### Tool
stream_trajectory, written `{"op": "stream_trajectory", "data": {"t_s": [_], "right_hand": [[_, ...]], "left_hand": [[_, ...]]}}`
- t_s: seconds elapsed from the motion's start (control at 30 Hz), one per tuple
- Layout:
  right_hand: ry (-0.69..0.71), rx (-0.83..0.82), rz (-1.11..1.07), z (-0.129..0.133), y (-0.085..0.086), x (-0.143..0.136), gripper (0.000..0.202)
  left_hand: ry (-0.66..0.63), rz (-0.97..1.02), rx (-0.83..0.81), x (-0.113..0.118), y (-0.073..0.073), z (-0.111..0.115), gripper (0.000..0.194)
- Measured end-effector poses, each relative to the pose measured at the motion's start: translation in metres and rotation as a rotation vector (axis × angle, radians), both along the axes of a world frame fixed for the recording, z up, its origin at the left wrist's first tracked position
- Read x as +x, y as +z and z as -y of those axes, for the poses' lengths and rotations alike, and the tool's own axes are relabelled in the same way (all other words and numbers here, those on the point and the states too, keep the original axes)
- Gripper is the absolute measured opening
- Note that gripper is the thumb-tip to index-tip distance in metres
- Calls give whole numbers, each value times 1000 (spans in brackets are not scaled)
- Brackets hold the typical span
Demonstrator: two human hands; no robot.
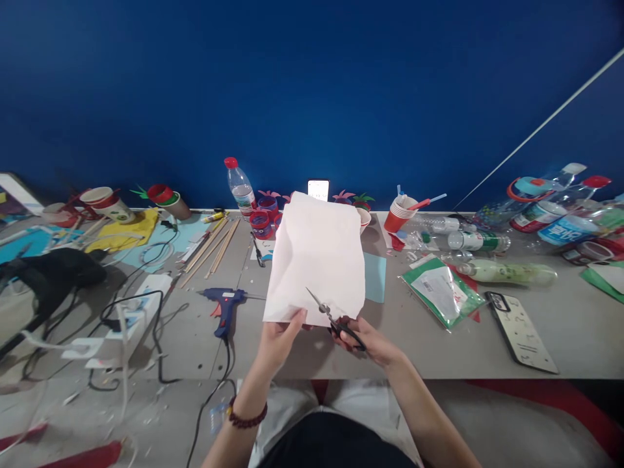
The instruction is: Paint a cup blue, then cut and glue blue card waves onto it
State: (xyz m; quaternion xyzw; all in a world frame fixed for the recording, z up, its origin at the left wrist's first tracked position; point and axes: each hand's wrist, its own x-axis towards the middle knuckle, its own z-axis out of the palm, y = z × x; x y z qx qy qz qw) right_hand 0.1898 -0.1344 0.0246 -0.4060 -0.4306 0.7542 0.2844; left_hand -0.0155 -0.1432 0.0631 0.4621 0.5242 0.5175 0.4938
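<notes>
A large white sheet of paper [319, 253] is held up over the table, its lower edge toward me. My left hand [280, 335] pinches that edge at the left, thumb on top and the other fingers mostly hidden underneath. Black-handled scissors [347, 331] are in my right hand [368, 339], which is closed round the handles near the sheet's lower right corner. Their pointed tips lie over the paper, directed up and left, with the blades looking nearly together. The fingers of my right hand are partly hidden by the handles and the paper.
A blue glue gun [227, 305] and a white power strip [134, 322] with cables lie left. Wooden sticks [219, 250], a red-capped bottle [241, 188] and decorated cups stand or lie behind. At right are red cups [397, 214], a green packet [442, 291], bottles and a phone [520, 331].
</notes>
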Motion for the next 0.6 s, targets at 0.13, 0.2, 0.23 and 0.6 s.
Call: {"op": "stream_trajectory", "data": {"t_s": [0.13, 0.2, 0.23, 0.6], "right_hand": [[-10, -14, -87, 1, 0, -7, 52], [-19, -8, -97, 1, 2, -9, 53], [-27, -5, -99, 0, 2, -10, 53], [-61, -40, -104, 1, -8, -15, 58]], "left_hand": [[90, 63, -32, 4, 4, -1, 32], [132, 77, -38, 7, 6, -2, 31], [149, 86, -39, 8, 6, -2, 31], [89, 120, -96, 7, 2, -2, 32]]}}
